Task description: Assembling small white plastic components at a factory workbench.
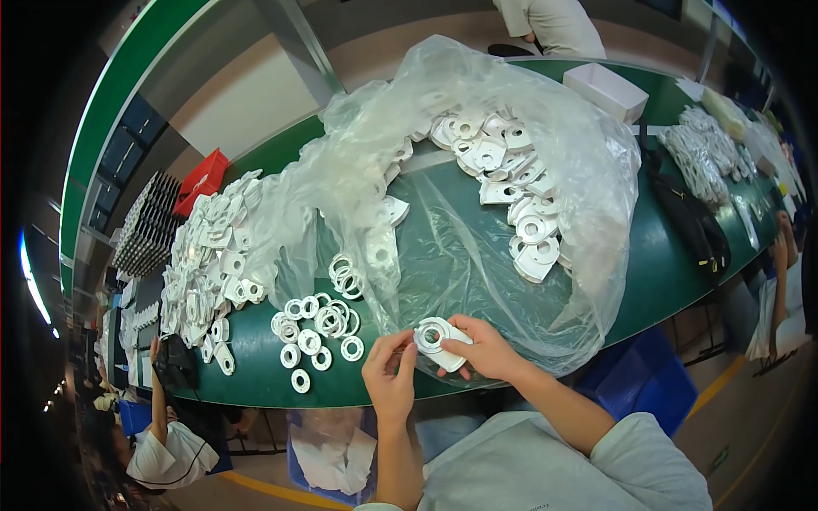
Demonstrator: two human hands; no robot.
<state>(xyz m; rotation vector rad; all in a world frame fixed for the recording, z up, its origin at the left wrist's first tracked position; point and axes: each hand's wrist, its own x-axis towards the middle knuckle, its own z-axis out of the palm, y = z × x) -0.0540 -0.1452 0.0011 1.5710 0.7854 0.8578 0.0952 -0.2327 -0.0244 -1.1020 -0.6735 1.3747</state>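
Note:
Near the front table edge, my right hand [482, 349] grips a white plastic part [454, 356] with a rounded, plate-like body, thumb on top and fingers beneath. A white ring [429, 334] with a dark centre hole sits on the part's left end. My left hand [390, 371] pinches at that end, its fingertips against the ring's rim; exactly how they grip is partly hidden. Loose white rings [331, 320] lie in a cluster on the green table, left of my hands.
A large clear plastic bag [588, 281] spreads across the table, with white plastic parts [532, 226] inside. More parts [213, 230] pile up at left, near a red bin [201, 182] and stacked trays [148, 223]. A white box [606, 92] and a black bag [688, 217] stand right. Co-workers sit at both sides.

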